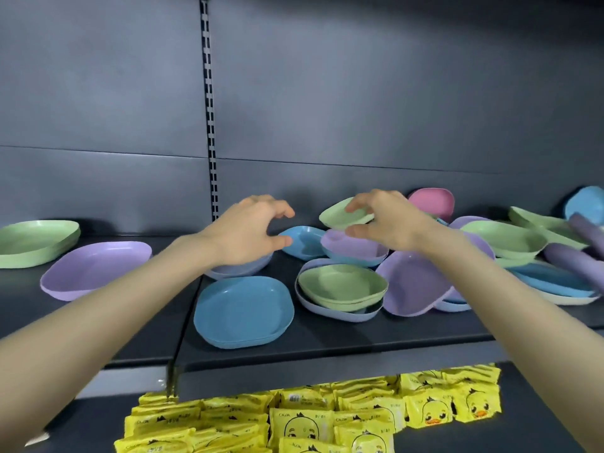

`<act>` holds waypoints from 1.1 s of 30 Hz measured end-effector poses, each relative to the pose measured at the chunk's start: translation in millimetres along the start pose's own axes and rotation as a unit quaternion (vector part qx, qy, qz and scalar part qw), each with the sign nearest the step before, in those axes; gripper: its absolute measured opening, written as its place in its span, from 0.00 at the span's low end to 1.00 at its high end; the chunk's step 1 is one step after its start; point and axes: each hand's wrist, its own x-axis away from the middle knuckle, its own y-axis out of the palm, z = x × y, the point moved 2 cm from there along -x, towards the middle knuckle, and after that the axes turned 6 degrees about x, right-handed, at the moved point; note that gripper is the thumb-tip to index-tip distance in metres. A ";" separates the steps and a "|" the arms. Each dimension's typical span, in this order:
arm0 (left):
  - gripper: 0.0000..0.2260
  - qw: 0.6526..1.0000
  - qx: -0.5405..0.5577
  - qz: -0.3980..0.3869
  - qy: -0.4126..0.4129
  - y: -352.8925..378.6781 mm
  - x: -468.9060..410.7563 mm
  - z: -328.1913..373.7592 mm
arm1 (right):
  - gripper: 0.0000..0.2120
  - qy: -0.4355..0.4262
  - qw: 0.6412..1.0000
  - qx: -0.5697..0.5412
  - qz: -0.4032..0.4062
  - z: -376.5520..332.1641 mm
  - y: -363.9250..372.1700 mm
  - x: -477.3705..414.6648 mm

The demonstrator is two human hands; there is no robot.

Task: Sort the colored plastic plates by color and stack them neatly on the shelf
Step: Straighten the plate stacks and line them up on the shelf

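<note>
Colored plastic plates lie mixed on a dark shelf [327,341]. At the far left sits a green stack [32,243], with a purple plate [94,269] beside it. A blue plate [245,312] lies near the front edge. My left hand [248,233] hovers with curled fingers apart, holding nothing, over a lilac plate [238,269]. My right hand [389,223] pinches the rim of a small tilted green plate [340,214], above a purple plate [353,248] and a blue plate [304,241]. A green plate [341,286] rests in a lilac one, and a tilted purple plate [411,286] leans beside it.
A pink plate [431,201] leans on the back wall. To the right lies a jumble of green plates [503,238], blue plates [555,282] and purple plates [575,259]. Yellow duck-print packets [359,416] fill the shelf below. A slotted upright [210,125] runs up the back panel.
</note>
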 end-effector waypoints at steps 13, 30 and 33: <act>0.19 0.999 -0.020 0.043 0.003 55.6 -82.1 100.9 | 0.19 -0.013 0.999 0.026 0.028 148.3 -39.4 11.2; 0.19 0.995 0.041 0.021 -0.093 87.1 -183.6 47.6 | 0.20 -0.058 0.997 -0.028 -0.039 215.3 0.9 -91.6; 0.20 0.992 0.061 -0.006 -0.113 93.4 -204.1 27.1 | 0.22 -0.058 0.996 -0.027 -0.055 220.6 11.6 -115.7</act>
